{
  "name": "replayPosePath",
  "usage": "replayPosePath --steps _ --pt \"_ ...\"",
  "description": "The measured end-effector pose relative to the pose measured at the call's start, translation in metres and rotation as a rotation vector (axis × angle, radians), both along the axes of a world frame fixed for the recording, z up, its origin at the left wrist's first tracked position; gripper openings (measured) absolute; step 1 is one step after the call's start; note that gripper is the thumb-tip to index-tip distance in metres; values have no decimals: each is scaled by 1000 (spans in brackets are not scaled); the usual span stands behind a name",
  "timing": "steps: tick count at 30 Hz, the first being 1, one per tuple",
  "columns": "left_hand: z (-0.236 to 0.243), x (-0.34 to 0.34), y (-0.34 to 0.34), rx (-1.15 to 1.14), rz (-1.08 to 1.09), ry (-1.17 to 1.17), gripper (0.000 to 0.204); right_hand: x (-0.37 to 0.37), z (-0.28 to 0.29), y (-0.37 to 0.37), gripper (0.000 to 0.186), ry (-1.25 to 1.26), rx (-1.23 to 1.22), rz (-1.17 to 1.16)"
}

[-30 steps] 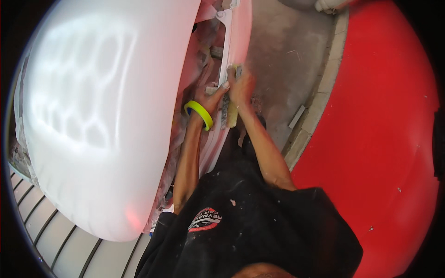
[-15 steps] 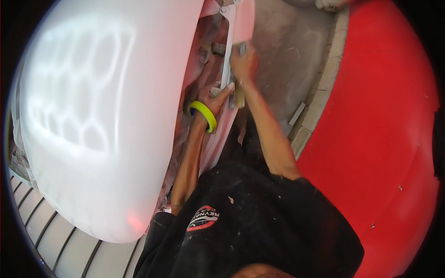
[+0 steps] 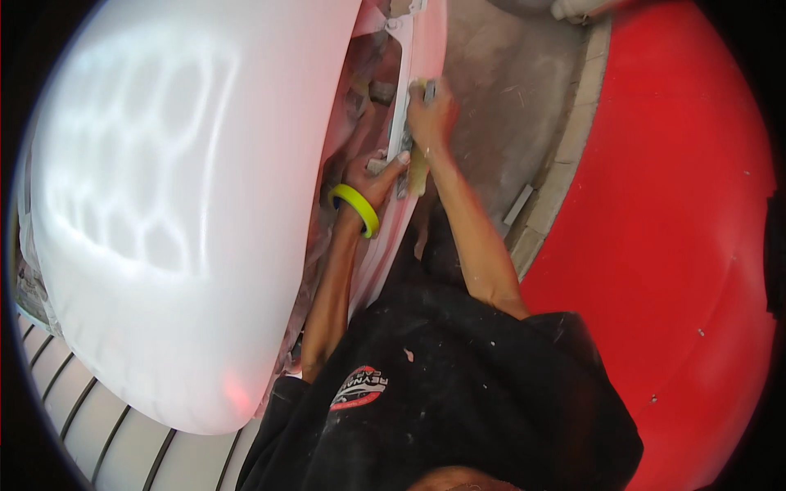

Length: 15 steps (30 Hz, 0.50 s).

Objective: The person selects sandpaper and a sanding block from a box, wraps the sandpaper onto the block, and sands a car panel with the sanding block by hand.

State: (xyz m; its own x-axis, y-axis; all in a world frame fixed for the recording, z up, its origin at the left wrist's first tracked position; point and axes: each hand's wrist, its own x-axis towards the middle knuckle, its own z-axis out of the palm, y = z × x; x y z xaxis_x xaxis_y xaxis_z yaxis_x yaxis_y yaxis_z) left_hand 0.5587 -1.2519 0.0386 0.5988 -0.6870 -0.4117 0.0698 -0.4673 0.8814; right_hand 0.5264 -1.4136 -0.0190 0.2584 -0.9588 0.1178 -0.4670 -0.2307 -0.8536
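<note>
My right hand [image 3: 432,120] is wrapped round a long, narrow sanding block [image 3: 418,173], pale yellow with a grey strip. It lies along the outer side of a white car panel [image 3: 398,214], whose edge runs up and down the view. Just left of the block, my left hand [image 3: 371,177] grips the panel's edge, its thumb over the rim and touching or very near the block. Most of that hand's fingers are hidden on the inner side. A bright yellow ring, like a roll of tape [image 3: 357,206], sits round my left wrist.
A large glossy white car hood [image 3: 180,229] fills the left side, with a dusty opening between it and the panel. Dusty grey floor [image 3: 508,98] lies beyond my right hand, bordered by pale blocks [image 3: 565,176]. A red surface [image 3: 655,245] covers the far right.
My right hand and the sanding block have slid a little toward me along the panel; the hand is less blurred. My left hand keeps its grip, and the view has shifted slightly.
</note>
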Motion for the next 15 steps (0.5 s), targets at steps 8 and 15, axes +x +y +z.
replayPosePath --steps 8,15 --pt "-61 7 14 -34 150 -30 28 35 25 -29 27 22 74 17" --pt "-56 -2 17 -13 128 -86 37 37 6 -31 25 9 -60 -15"
